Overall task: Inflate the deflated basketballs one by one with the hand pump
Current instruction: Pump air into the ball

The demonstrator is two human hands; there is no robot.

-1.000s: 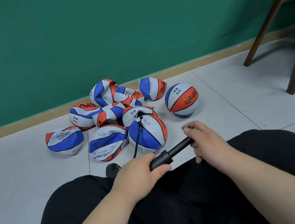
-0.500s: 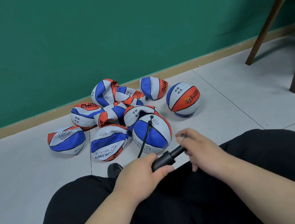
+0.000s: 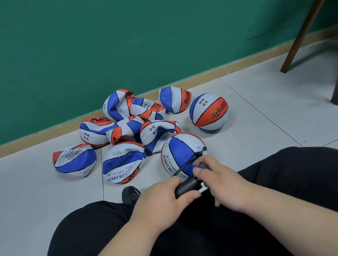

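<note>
several flat basketballs (image 3: 122, 164) lie heaped far left, not yet pumped. left hand (image 3: 162, 200) fingers clamp the pump (image 3: 186, 186) barrel; its hose enters a nearly round ball (image 3: 181, 152) just beyond. right hand (image 3: 222, 182) fingers curl round the handle. far right, one round ball (image 3: 209, 112) looks finished.

nearly round blue-white-orange basketball (image 3: 181, 152), hose (image 3: 188, 162) of the black pump (image 3: 188, 186) plugged in; flat basketballs (image 3: 122, 164) heaped behind it.
</note>
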